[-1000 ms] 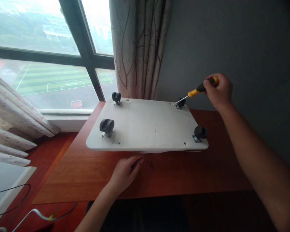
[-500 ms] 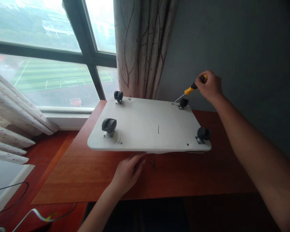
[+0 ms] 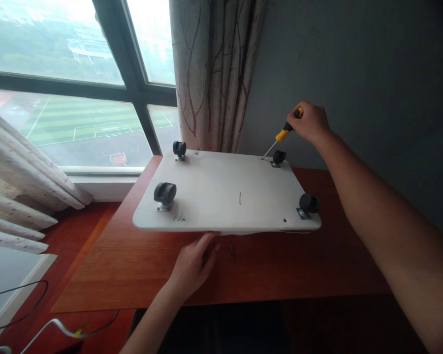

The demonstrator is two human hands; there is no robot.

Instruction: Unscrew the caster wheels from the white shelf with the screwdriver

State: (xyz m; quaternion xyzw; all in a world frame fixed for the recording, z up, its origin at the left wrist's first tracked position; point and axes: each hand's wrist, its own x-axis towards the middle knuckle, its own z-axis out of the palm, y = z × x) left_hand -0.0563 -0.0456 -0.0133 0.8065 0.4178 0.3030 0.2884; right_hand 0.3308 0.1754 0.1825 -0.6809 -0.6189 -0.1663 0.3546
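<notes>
A white board (image 3: 214, 191) lies above the table with black casters pointing up at its corners. My right hand (image 3: 309, 122) is closed round the yellow and black screwdriver (image 3: 282, 134), whose tip touches the board's far edge at a hole or screw, just left of the far right caster (image 3: 279, 157). Under the board's near edge is my left hand (image 3: 196, 260), its fingertips touching the edge and its fingers partly spread. A small metal piece (image 3: 232, 251) lies on the table just right of it.
The reddish wooden table (image 3: 107, 275) carries the board. Behind stand a patterned curtain (image 3: 210, 73) and a grey wall (image 3: 335, 64). A window is at the left, with another curtain (image 3: 29, 167). Cables (image 3: 59, 324) hang at the lower left.
The screwdriver is more upright, its handle moved left with my right hand, while its tip remains at the same place on the board. My left hand has hardly moved.
</notes>
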